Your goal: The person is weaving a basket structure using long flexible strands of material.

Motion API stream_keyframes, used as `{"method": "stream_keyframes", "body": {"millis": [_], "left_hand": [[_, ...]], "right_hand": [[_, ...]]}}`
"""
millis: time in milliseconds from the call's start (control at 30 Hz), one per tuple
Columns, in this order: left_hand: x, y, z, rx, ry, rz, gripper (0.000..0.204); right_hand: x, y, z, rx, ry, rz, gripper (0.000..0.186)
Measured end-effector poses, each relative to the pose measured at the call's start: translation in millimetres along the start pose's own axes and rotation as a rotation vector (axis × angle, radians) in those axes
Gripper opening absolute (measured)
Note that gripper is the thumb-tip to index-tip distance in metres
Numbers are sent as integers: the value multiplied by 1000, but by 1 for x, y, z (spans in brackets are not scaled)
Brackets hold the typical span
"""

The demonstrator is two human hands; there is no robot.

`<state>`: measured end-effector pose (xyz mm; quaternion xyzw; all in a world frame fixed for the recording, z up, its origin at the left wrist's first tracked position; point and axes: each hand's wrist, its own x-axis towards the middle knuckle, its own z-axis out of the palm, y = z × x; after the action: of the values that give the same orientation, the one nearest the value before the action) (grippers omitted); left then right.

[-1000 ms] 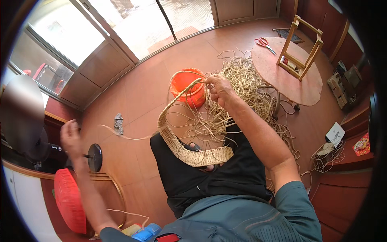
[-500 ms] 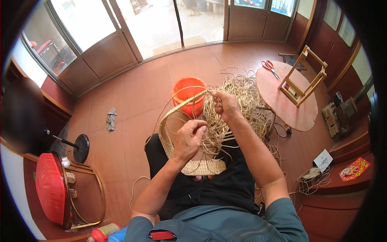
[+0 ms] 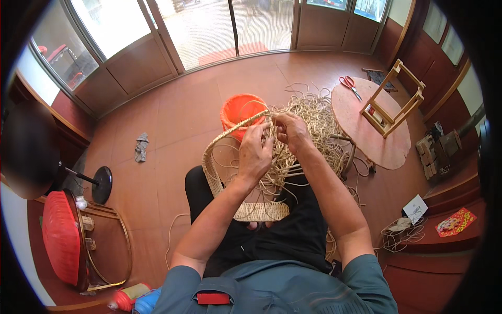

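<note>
A curved, tightly woven straw band (image 3: 260, 212) stands over my lap. One side lies between my knees, and the rest arches up and away to a narrow end at my right hand. My right hand (image 3: 294, 133) is closed at that end, fingertips pinched on straw cord. Close beside it, my left hand (image 3: 256, 154) is closed too, thumb and fingers bent around a cord inside the band's curve. The fingertips partly hide the strands. A large tangle of loose straw cord (image 3: 319, 123) spreads beyond and right of my hands.
An orange-red bucket (image 3: 230, 116) stands behind the band. On the right, a round board (image 3: 387, 149) bears red-handled scissors (image 3: 350, 86) and a wooden frame (image 3: 408, 123). A grey cloth (image 3: 141, 147) lies on the floor at left, near a black round stand base (image 3: 103, 186) and a red stool-like thing (image 3: 61, 240).
My left hand has moved up and away, close beside my right hand. The loop of cord that stretched out left of the band has been drawn in. The view has shifted slightly.
</note>
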<state>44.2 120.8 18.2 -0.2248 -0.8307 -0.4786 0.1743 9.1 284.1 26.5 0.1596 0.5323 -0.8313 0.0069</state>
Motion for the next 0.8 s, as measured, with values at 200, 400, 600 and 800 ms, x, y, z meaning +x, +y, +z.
{"method": "stream_keyframes", "body": {"millis": [200,400,600,800], "left_hand": [[8,-5,22,6,68,-10,37],[12,1,23,-148,6,-192,40],[23,-4,30,-433,-68,-386,30],[23,-10,31,-601,-172,-543,20]], "right_hand": [[1,1,-2,-39,-8,2,9],[-1,3,-1,-43,16,3,9],[4,4,-6,-45,12,16,10],[-6,-3,3,-87,68,-2,12]]}}
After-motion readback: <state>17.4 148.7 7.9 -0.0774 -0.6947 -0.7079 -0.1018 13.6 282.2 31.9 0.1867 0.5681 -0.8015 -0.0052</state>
